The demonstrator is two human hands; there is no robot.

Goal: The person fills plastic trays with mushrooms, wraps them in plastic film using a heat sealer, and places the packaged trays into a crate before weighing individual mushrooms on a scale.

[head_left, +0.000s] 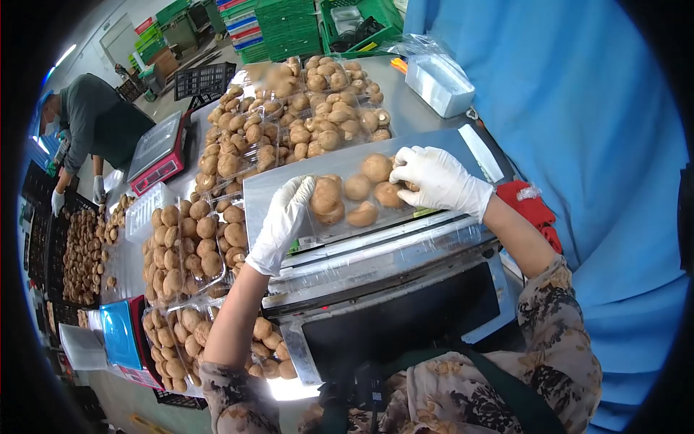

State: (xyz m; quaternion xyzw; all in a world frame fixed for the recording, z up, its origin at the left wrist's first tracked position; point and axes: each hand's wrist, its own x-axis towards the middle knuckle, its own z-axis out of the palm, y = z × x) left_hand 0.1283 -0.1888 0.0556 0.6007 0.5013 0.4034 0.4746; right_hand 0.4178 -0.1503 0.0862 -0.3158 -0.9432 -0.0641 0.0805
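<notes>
Several brown mushrooms (358, 187) lie in what looks like a clear plastic tray (334, 226) on the metal top of a wrapping machine (271, 189). My left hand (283, 220), in a white glove, grips the tray's left end, its bent fingers against the mushrooms there. At the right end, my right hand (439, 181), also gloved, has its fingers curled down around a mushroom (409, 186), which is mostly hidden under them. Across the machine's front runs a pale roller (376, 246) with clear film.
Filled mushroom packs (189, 249) crowd the left and far side. A stack of empty clear trays (439, 85) stands at the back right. A blue curtain (564, 108) hangs on the right. Left, a co-worker (101, 119) bends near a red scale (157, 148) and mushroom crates (81, 253).
</notes>
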